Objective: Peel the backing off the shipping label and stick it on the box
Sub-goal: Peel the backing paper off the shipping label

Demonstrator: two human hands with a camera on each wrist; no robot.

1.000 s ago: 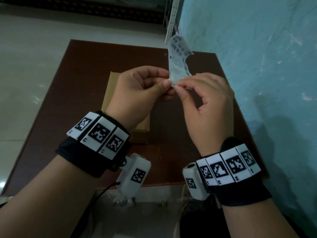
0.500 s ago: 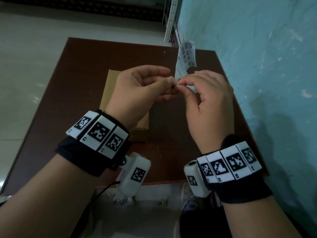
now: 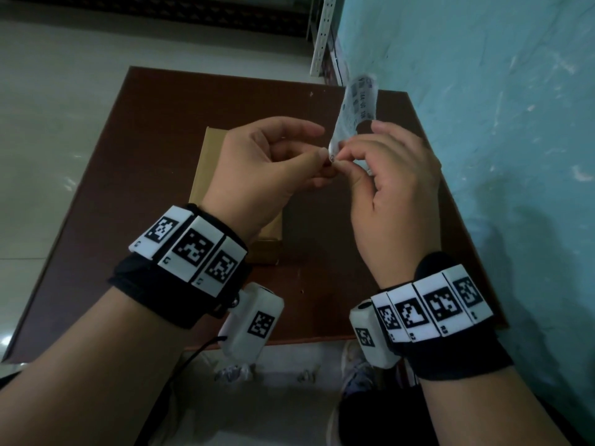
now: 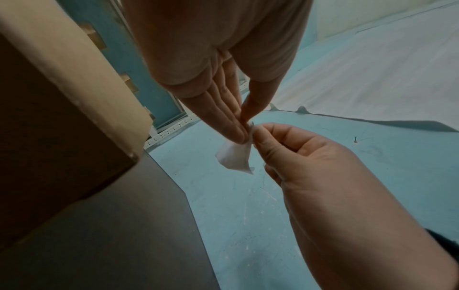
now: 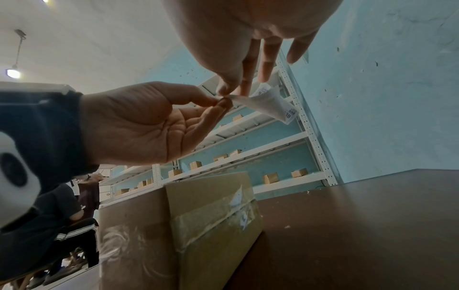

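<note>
A white shipping label point(image 3: 355, 107) with black print stands upright in the air above the brown table point(image 3: 154, 130). My left hand point(image 3: 264, 165) and my right hand point(image 3: 386, 175) both pinch its lower corner between thumb and forefinger, fingertips nearly touching. In the left wrist view the label point(image 4: 236, 155) hangs below the two pinches. The right wrist view shows the label point(image 5: 270, 106) angling away to the right. A taped cardboard box point(image 3: 206, 165) lies on the table under my left hand, mostly hidden by it; the box point(image 5: 193, 225) shows its taped seam from the right wrist.
A light blue wall point(image 3: 499, 123) runs along the table's right edge. White metal shelving point(image 5: 248, 153) with small cardboard boxes stands behind the table. A seated person point(image 5: 62, 215) is off to the left. Pale tiled floor point(image 3: 64, 107) lies left of the table.
Both hands have shifted slightly right and away with the label. The label has turned more edge-on and leans toward the wall. The pinches on its lower corner stay.
</note>
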